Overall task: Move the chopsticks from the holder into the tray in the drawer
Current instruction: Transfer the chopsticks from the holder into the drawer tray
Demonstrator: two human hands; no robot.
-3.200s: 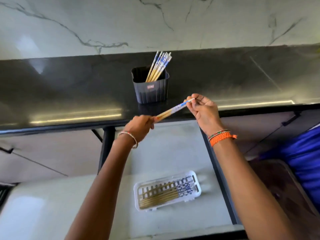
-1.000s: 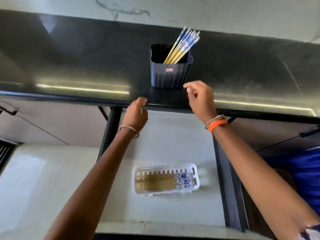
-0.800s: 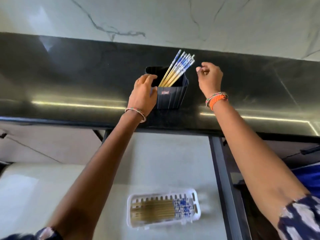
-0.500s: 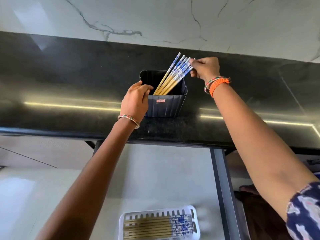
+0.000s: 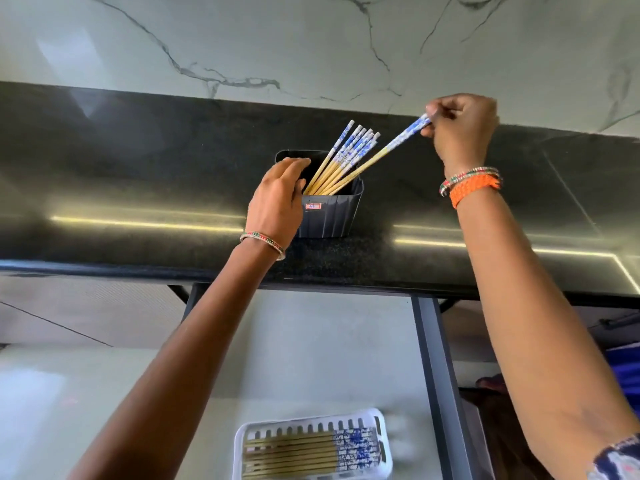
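Note:
A dark ribbed holder stands on the black counter with several chopsticks leaning up to the right, wooden below and blue-and-white on top. My right hand pinches the patterned top of one chopstick and draws it out to the right; its lower end is still inside the holder. My left hand grips the holder's left rim and side. Below, a white slotted tray lies in the open drawer with several chopsticks laid flat in it.
The black stone counter runs the width of the view under a white marble wall. The pale drawer floor has a dark rail along its right side. Blue cloth shows at the far right.
My hands put a chopstick into the tray, then rose to the counter. The left hand took the holder, the right pinched one chopstick and has pulled it out to the right.

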